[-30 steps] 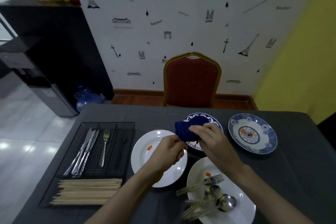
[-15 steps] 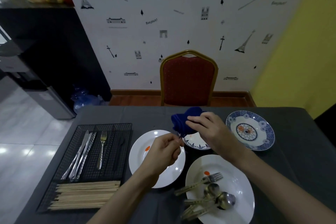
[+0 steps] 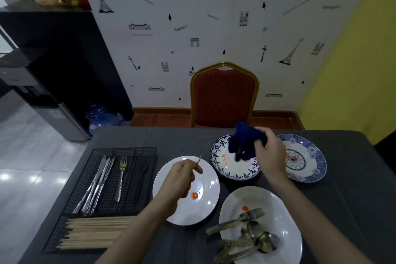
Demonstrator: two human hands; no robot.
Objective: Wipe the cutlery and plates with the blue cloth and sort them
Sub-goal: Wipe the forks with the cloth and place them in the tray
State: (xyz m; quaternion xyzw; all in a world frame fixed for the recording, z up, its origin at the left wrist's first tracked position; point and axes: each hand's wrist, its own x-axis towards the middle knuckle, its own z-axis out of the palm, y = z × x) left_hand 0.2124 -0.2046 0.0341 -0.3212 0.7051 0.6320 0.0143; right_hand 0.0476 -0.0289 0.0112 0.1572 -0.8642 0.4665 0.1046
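Right hand (image 3: 270,155): grips cloth (image 3: 244,143) over patterned plate (image 3: 225,171).
Left hand (image 3: 182,176): pinches thin utensil (image 3: 198,159), left of that plate.

Right hand (image 3: 270,152) grips blue cloth (image 3: 244,143) over patterned bowl (image 3: 227,172) at 12 o'clock of white plate (image 3: 205,201). Left hand (image 3: 181,176) pinches thin utensil (image 3: 198,159) above that plate. Wire tray (image 3: 137,178) at 9 o'clock.

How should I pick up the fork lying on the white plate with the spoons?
Probably by its handle. The brass-coloured metal fork lies across the white round plate, tines on the plate, handle end poking past the left rim over the table. Come from the left, pinching that free end from above.
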